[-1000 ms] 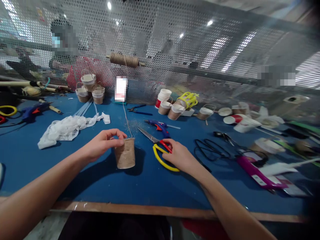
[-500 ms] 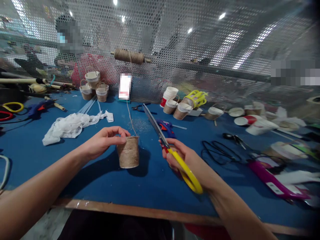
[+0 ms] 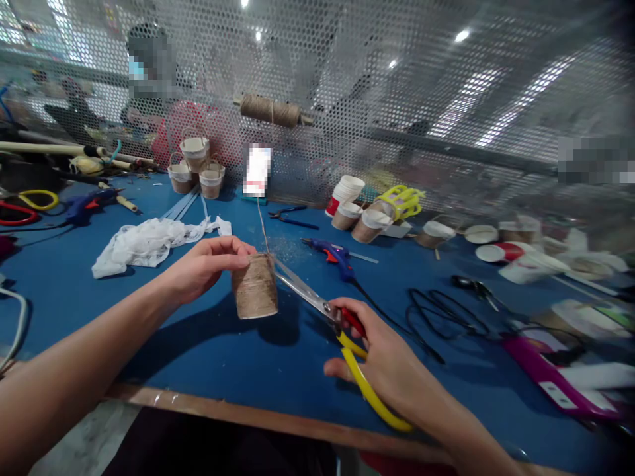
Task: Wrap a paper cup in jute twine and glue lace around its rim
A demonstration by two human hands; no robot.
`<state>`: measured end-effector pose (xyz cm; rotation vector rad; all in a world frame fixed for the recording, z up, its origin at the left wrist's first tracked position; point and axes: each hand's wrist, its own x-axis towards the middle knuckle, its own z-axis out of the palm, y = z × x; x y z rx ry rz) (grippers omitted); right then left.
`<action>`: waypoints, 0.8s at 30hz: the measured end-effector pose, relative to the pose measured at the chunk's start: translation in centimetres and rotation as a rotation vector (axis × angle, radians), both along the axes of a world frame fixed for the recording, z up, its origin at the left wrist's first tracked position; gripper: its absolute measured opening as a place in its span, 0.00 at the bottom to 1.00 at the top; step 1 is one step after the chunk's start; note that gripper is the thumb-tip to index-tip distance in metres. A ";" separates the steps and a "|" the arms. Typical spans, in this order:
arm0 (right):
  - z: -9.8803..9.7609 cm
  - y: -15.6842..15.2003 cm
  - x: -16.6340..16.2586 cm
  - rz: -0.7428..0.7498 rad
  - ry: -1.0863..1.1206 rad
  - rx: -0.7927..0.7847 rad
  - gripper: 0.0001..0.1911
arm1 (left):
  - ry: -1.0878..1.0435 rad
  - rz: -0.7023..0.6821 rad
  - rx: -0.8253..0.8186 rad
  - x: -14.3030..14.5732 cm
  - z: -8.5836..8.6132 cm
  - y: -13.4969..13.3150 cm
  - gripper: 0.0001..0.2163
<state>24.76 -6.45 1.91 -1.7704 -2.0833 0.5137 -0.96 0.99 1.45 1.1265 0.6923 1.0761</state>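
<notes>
My left hand [image 3: 206,266] pinches the rim of a twine-wrapped cup [image 3: 256,287] that stands on the blue table [image 3: 208,350]. A strand of twine [image 3: 262,228] runs from the cup's rim up to a twine spool [image 3: 270,110] on the mesh wall. My right hand [image 3: 391,360] grips scissors [image 3: 327,314] with yellow and red handles. Their blades point left and their tips reach the cup's rim, right where the strand leaves it.
A blue glue gun [image 3: 333,254] lies behind the scissors. White cloth [image 3: 149,241] sits to the left, finished cups [image 3: 196,165] at the back left, paper cups [image 3: 354,211] at the back. Black scissors [image 3: 471,285] and cables lie right. Another person [image 3: 149,86] works behind the mesh.
My right hand picked the scissors up off the table, swung them upright, then lowered the blades to the twine at the cup's rim. My left hand kept hold of the cup.
</notes>
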 end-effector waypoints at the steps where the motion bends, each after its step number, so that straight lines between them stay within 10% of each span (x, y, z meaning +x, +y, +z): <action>1: -0.2 0.1 0.1 0.010 -0.019 0.033 0.30 | 0.014 -0.002 0.006 0.0 0.0 -0.1 0.04; 18: -0.3 -0.1 0.3 0.090 -0.078 0.168 0.30 | 0.337 0.052 0.348 -0.3 0.1 -0.2 0.04; 24: -0.6 0.5 0.5 0.202 -0.110 0.300 0.26 | 0.241 -0.102 0.234 -0.2 -0.1 -0.2 0.04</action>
